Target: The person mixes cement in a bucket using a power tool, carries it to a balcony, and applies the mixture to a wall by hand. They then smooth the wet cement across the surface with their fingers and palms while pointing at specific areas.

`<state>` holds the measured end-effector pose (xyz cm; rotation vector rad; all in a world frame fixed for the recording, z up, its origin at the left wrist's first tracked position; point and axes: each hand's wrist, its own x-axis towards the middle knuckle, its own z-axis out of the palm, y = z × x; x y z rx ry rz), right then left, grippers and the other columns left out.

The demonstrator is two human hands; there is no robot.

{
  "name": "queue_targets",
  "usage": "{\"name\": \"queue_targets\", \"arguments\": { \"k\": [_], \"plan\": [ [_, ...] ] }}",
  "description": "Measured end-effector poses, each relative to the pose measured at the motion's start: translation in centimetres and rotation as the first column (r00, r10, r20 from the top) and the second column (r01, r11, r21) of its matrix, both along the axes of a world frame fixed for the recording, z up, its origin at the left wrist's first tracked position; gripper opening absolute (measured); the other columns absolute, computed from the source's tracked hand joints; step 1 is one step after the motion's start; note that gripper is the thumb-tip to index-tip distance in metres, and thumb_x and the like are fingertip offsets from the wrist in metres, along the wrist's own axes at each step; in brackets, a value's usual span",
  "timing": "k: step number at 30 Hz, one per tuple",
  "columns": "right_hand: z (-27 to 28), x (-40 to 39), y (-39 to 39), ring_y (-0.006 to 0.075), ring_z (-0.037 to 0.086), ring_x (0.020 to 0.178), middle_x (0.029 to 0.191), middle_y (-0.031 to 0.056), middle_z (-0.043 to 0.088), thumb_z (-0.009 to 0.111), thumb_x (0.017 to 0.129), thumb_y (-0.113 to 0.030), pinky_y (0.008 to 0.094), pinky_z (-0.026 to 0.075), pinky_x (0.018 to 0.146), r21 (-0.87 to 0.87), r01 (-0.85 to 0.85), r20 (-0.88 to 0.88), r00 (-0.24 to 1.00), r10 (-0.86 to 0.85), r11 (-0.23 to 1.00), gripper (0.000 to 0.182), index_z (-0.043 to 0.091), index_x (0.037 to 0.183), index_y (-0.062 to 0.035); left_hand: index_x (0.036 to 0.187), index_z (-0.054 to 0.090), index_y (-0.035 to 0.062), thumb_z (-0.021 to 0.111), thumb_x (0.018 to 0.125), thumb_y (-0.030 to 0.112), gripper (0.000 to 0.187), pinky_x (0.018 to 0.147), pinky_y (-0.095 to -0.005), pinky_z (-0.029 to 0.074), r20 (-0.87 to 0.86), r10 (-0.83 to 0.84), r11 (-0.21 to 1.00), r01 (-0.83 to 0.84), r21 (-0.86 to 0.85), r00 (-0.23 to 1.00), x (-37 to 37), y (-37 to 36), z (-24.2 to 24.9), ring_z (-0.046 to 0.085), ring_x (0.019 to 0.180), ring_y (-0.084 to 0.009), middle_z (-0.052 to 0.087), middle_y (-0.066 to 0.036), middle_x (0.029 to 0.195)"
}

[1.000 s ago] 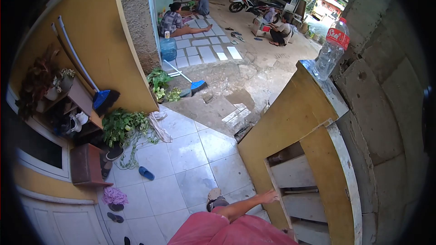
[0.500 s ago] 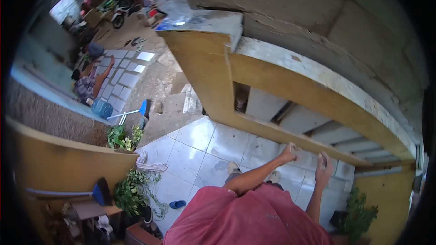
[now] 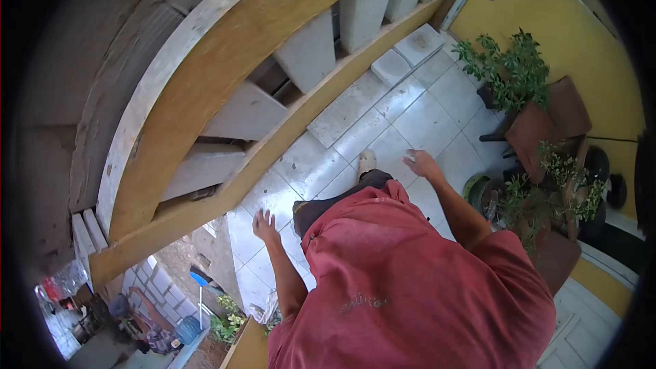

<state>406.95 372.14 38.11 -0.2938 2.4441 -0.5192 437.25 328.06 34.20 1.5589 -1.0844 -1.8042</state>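
Over the white floor tiles, beside the yellow wall's lower ledge, my left hand (image 3: 264, 224) is raised with its fingers spread and nothing in it. My right hand (image 3: 422, 162) hangs above the tiles in front of my body, its fingers loosely bent and apart, with pale marks at the fingertips and no object visible. Neither hand touches anything. Between them are my red shirt (image 3: 410, 266) and one light-coloured shoe (image 3: 367, 161) on the tiled floor (image 3: 427, 123).
A curved yellow wall (image 3: 198, 61) with slanted white slats runs along the left. Two pale slabs (image 3: 418, 44) lie near its far end. At right stand a potted plant (image 3: 509, 68) and brown chairs (image 3: 540, 130). A person (image 3: 160, 338) sits by paving at lower left.
The view has turned toward the plants and chairs, and the walkway has shifted to the lower left. My hands are now farther apart.
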Motion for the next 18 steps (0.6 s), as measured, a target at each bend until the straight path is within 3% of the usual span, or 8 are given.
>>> {"name": "queue_targets", "arguments": {
  "k": [3,6,8,10,12,15,16,18],
  "plan": [
    [-2.3,-1.6,12.4,0.0411,0.063,0.098,0.105,0.0258,0.065,0.063,0.086,-0.042,0.0431,0.049,0.087,0.119,0.170,-0.102,0.982,-0.158,0.978,0.052,0.064,0.112,0.0022,0.112,0.057,-0.0061,0.041,0.098,0.051,0.061,0.066,-0.0388,0.054,0.341,-0.165,0.984,0.180,-0.011,0.925,11.3,1.8,-4.5,0.066,0.087,-0.0277,0.067,-0.017,0.102],
    [-0.1,-2.2,18.2,0.0405,0.065,0.092,0.099,0.0245,0.067,0.063,0.087,-0.039,0.0427,0.050,0.083,0.063,0.350,-0.172,0.926,-0.335,0.935,0.047,0.065,0.108,0.0033,0.105,0.061,-0.0080,0.023,0.093,0.069,0.087,0.064,-0.0413,0.052,0.567,-0.565,0.825,0.390,0.409,0.600,15.4,5.7,-1.5,0.066,0.085,-0.0308,0.069,-0.018,0.099],
    [0.6,-2.1,20.0,0.0367,0.066,0.093,0.098,0.0228,0.068,0.062,0.088,-0.038,0.0401,0.051,0.081,-0.137,0.489,-0.330,0.797,-0.505,0.861,0.045,0.066,0.105,0.0037,0.105,0.061,-0.0065,0.024,0.093,0.068,0.084,0.066,-0.0419,0.052,0.593,-0.800,0.422,0.790,0.446,0.092,16.7,6.7,-4.1,0.066,0.085,-0.0308,0.069,-0.017,0.098],
    [0.8,-1.3,19.5,0.0348,0.067,0.093,0.098,0.0222,0.068,0.062,0.088,-0.038,0.0392,0.051,0.080,-0.213,0.587,-0.283,0.728,-0.624,0.781,0.045,0.066,0.105,0.0036,0.105,0.062,-0.0050,0.025,0.093,0.067,0.082,0.068,-0.0425,0.052,0.619,-0.745,0.060,0.899,0.434,-0.249,13.8,6.5,-6.9,0.066,0.085,-0.0307,0.069,-0.016,0.098],
    [0.5,-0.3,17.8,0.0343,0.067,0.093,0.097,0.0231,0.068,0.062,0.088,-0.035,0.0394,0.051,0.082,-0.267,0.706,-0.169,0.636,-0.753,0.656,0.040,0.067,0.105,0.0009,0.106,0.062,-0.0034,0.027,0.094,0.066,0.079,0.069,-0.0430,0.051,0.657,-0.651,-0.149,0.913,0.380,-0.380,8.7,5.0,-9.4,0.066,0.084,-0.0307,0.069,-0.015,0.097],
    [-7.9,3.8,17.1,0.0174,0.061,0.064,0.081,0.0139,0.068,0.062,0.089,-0.039,0.0321,0.051,0.063,-0.254,0.745,-0.030,0.631,-0.775,0.617,0.045,0.067,0.106,0.0018,0.106,0.063,-0.0012,0.029,0.094,0.065,0.075,0.072,-0.0439,0.051,0.779,-0.480,-0.469,0.869,0.160,-0.403,0.2,1.7,-12.7,0.066,0.084,-0.0307,0.069,-0.014,0.097],
    [-8.3,5.0,16.1,0.0179,0.062,0.064,0.081,0.0140,0.068,0.062,0.089,-0.040,0.0324,0.051,0.063,-0.238,0.764,0.038,0.624,-0.780,0.600,0.046,0.067,0.106,0.0016,0.108,0.063,0.0027,0.041,0.095,0.054,0.057,0.069,-0.0389,0.051,0.705,-0.617,-0.344,0.925,0.160,-0.351,-8.1,2.7,-6.4,0.065,0.080,-0.0266,0.068,-0.010,0.096],
    [-8.3,7.2,14.3,0.0184,0.063,0.066,0.083,0.0142,0.069,0.062,0.088,-0.042,0.0327,0.051,0.064,-0.179,0.805,0.144,0.591,-0.794,0.566,0.047,0.067,0.107,0.0010,0.109,0.062,0.0032,0.053,0.096,0.038,0.038,0.071,-0.0305,0.051,0.397,-0.847,0.459,0.864,0.209,0.354,-19.4,8.0,2.2,0.064,0.085,-0.0188,0.067,-0.008,0.102]
  ]
}}
